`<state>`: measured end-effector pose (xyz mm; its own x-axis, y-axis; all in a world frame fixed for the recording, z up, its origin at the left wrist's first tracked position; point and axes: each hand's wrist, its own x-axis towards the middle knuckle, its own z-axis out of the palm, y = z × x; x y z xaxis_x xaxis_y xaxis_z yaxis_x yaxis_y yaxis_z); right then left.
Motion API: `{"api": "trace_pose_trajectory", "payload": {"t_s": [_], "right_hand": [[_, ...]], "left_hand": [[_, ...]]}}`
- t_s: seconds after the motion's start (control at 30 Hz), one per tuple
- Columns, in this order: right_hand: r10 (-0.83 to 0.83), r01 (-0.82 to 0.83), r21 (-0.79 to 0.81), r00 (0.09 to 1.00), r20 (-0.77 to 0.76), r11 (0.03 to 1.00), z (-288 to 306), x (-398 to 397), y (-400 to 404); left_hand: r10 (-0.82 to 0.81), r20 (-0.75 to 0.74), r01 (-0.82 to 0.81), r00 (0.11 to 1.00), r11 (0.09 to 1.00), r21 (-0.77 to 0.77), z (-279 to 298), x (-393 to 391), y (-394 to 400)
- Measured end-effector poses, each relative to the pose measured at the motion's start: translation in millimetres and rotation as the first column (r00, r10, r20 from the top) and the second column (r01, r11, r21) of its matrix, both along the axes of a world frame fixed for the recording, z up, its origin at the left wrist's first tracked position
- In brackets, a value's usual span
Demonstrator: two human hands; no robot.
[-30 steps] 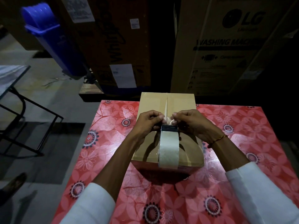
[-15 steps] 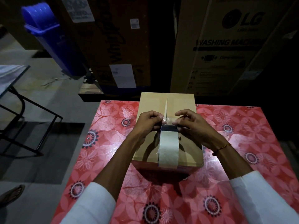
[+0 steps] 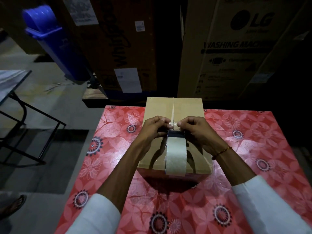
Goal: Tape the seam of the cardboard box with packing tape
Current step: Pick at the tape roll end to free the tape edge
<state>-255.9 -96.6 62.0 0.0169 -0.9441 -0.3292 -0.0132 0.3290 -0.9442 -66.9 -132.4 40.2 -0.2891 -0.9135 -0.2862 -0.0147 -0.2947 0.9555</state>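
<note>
A: Entry, head view. Where does the brown cardboard box [image 3: 158, 108] sit?

B: On the table covered by a red floral-print cloth [image 3: 253, 142], toward its far edge, centred. Flaps closed; the seam [image 3: 173, 107] runs down the middle of the top, away from the viewer. The far stretch of seam looks bare.

A: The tape?

B: A roll of pale, translucent packing tape [image 3: 175, 157] stands on edge over the near half of the box top, in line with the seam. Its dark inner core shows at the upper end. Whether the roll rests on the cardboard or is held just above it, I cannot tell.

A: Left hand?

B: Left hand [image 3: 154, 128] is left of the seam, over the box top. Thumb and forefinger are pressed together on the free end of the clear tape [image 3: 173, 124].

A: Right hand?

B: Right hand [image 3: 195, 130] mirrors it right of the seam, fingertips pinched on the same strip. The strip spans the short gap between the two hands, just above the seam. An orange thread band sits on the right wrist; both sleeves are white.

A: Surroundings?

B: Dim. A blue plastic swing-lid bin [image 3: 50, 41] far left; a large printed washing-machine carton [image 3: 236, 48] behind the table.
</note>
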Motion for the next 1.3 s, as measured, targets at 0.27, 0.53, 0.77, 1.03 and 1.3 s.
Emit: {"api": "trace_pose_trajectory", "payload": {"t_s": [0.27,0.53,0.77,1.03,1.3], "right_hand": [[-0.020,0.022,-0.021,0.998,0.058,1.000,-2,1,3],[-0.025,0.026,-0.037,0.999,0.032,0.999,-8,-2,3],[-0.060,0.061,-0.038,0.998,0.029,0.997,-6,3,3],[-0.040,0.036,-0.134,0.999,-0.022,0.990,-6,5,4],[-0.069,0.075,-0.096,0.996,0.063,0.993,-10,2,4]], "left_hand": [[-0.103,0.010,0.103,0.995,0.995,-0.001,-1,-8,1],[-0.045,0.038,0.045,0.998,0.999,-0.002,-2,-7,2],[-0.069,0.051,0.070,0.996,0.997,-0.036,3,-9,4],[-0.052,0.151,0.074,0.987,0.987,-0.140,4,-17,5],[-0.126,0.182,0.148,0.975,0.982,-0.116,7,-19,8]]}}
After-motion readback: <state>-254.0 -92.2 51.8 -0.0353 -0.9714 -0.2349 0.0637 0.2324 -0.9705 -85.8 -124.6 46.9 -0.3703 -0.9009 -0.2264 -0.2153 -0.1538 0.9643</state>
